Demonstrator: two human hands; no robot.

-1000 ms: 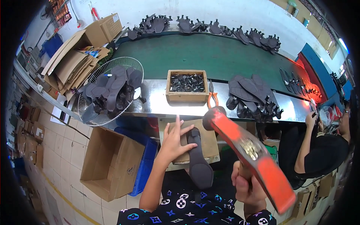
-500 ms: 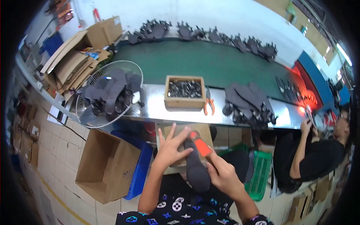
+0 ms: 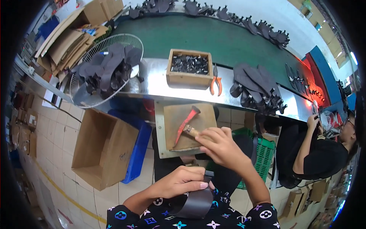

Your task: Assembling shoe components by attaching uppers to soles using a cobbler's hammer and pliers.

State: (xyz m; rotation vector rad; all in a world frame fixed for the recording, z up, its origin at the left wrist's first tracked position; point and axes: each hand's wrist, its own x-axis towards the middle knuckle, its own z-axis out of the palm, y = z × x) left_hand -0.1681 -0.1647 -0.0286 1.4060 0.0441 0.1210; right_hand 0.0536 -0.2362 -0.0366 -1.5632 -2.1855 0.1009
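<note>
Just inside board (image 3: 172, 114) edge, red hammer (image 3: 185, 124)

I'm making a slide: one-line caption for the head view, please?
Left hand holds a dark sole; right hand touches a red hammer on a board.

No readable text, labels, numbers or signs.

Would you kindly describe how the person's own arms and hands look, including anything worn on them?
The left hand and the right hand are without gloves. The forearms are bare, with no watch or bracelet in sight. The short sleeves are black, printed with flower-like and star-shaped motifs in white, blue, purple and pink.
</note>
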